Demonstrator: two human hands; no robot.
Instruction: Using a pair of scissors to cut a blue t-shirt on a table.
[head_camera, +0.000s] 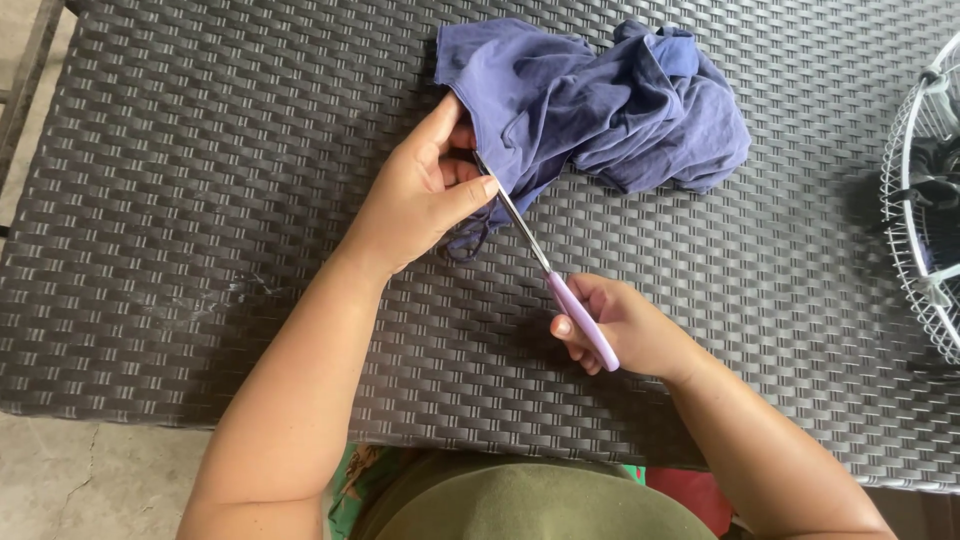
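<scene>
Olive-green cloth, apparently a garment worn at the lap, is seen nearest the camera at the bottom edge, with scraps of red and patterned green fabric beside it; what these belong to cannot be made out.

Above it, the right hand is closed around the lilac plastic handle of a slim pair of scissors with silver metal blades. The blades are pointed up and to the left, and their tips are buried where the left hand pinches an edge of the crumpled blue cotton garment between thumb and fingers. The garment is heaped on the dark grey woven-wicker table, towards its far edge, with a thin loop of blue strap trailing below the left hand.

A nick to the left fingers is judged the chief risk, since the blade tips lie right against them and are hidden by the fold. A crooked or overlong cut could also result if the bunched cloth slips in the pinch, because several layers appear to be gathered together.

Whether the blades are parted or closed cannot be told, nor how much cloth lies between them. At the right edge a white wire fan guard is cut off by the frame.
</scene>
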